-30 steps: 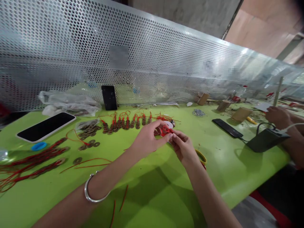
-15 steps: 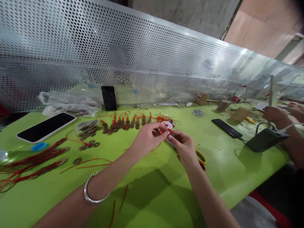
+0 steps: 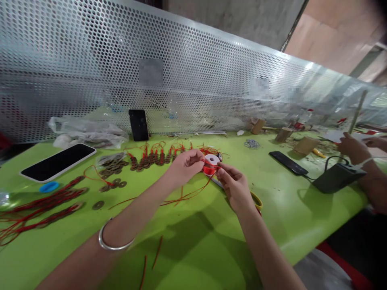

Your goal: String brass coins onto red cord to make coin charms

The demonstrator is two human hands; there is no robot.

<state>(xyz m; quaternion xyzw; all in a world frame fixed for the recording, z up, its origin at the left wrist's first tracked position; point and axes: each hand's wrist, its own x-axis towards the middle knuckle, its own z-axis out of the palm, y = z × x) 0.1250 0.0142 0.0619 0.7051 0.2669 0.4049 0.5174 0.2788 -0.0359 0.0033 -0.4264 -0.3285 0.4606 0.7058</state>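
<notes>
Red cord [image 3: 211,164] runs between my two hands, its loose ends trailing down and left over the green table [image 3: 193,257]. My left hand [image 3: 190,163] pinches the cord on one side. My right hand [image 3: 234,183] grips it on the other, thumb against fingers. Just behind the cord stands a spool of red thread [image 3: 210,171] with a white top. Scissors [image 3: 256,200] with yellow-and-red handles lie partly hidden under my right hand. Left of my hands sits a row of coins tied with red cord [image 3: 151,159].
Loose coins [image 3: 113,167], finished coin strings [image 3: 51,199], a white-edged phone [image 3: 59,161] and a blue cap [image 3: 48,187] lie left. An upright phone [image 3: 138,125] leans on the perforated metal screen [image 3: 193,72]. Rightward are a power bank [image 3: 338,177] and another person's hands [image 3: 352,147].
My hands have moved slightly apart, with the cord now stretched between them. The spool shows more fully, and the cord's tails have shifted right. The other person's stick has tilted.
</notes>
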